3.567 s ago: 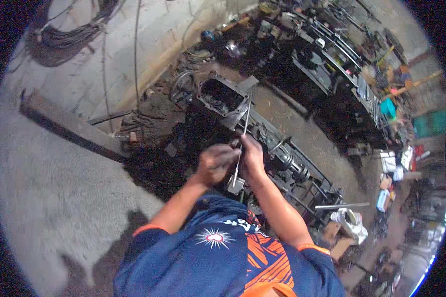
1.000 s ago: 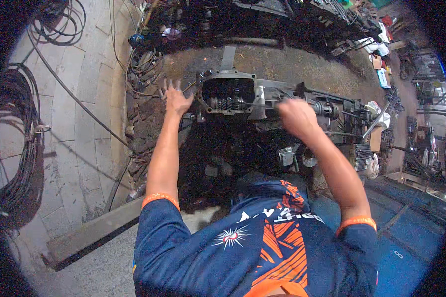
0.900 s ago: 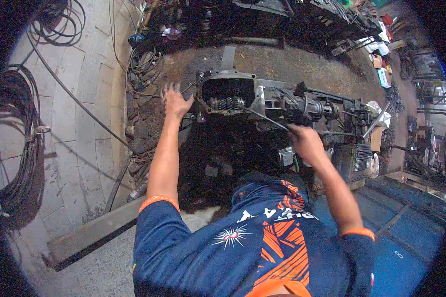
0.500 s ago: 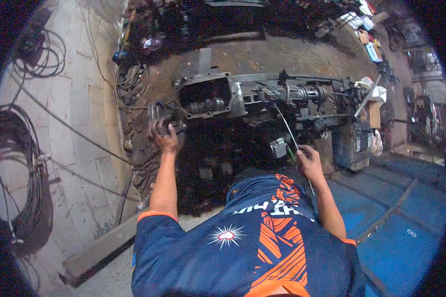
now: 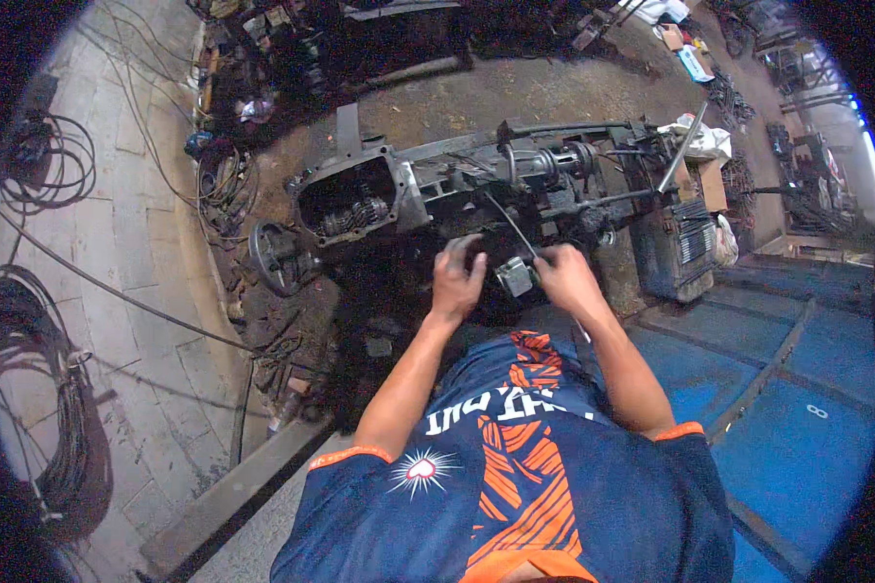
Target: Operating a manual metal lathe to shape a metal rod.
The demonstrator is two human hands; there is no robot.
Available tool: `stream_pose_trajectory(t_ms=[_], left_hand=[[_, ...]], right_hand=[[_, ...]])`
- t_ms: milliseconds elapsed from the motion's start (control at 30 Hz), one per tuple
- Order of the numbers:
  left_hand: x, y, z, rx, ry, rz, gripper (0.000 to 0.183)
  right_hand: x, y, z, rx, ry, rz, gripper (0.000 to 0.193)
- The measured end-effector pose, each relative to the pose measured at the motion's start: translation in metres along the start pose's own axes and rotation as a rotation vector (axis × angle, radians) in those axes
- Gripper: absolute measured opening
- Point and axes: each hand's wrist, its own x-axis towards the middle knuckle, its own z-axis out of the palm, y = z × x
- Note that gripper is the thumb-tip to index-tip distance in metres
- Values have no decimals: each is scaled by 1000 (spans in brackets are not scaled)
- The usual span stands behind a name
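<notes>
My right hand [image 5: 568, 280] is closed around a long thin metal rod [image 5: 512, 223], which slants up and left into the machine. Left of it, my left hand [image 5: 460, 276] is empty, its fingers slightly bent and thumb apart, over the dark near side of the machine. Between the hands is a small silver metal box [image 5: 515, 278]. An open gearbox housing [image 5: 411, 194] with gears [image 5: 360, 216] inside stands ahead, to the left. A round wheel-like part [image 5: 275, 259] sits at its left end.
A metal battery-like box [image 5: 679, 257] stands right of the machine, beside a cardboard box [image 5: 712, 185] and a leaning bar [image 5: 683, 146]. Blue panels [image 5: 797, 389] cover the lower right. Coiled cables [image 5: 44, 389] lie on the pale tiles at left, and a beam [image 5: 233, 486] is at lower left.
My left hand has left the wheel-like part and moved right, towards my right hand. My right hand has shifted up along the rod, near the silver box. The view has turned slightly.
</notes>
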Motion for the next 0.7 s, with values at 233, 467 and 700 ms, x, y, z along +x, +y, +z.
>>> stream_pose_trajectory(t_ms=[233,467,700], left_hand=[[23,13,44,-159,-240,44,36],[24,4,60,-387,-94,-254,12],[-3,37,90,168,-17,-127,37]], right_hand=[[36,-34,-15,-70,-179,97,27],[44,-33,9,-51,-196,-135,22],[41,152,6,307,5,44,30]])
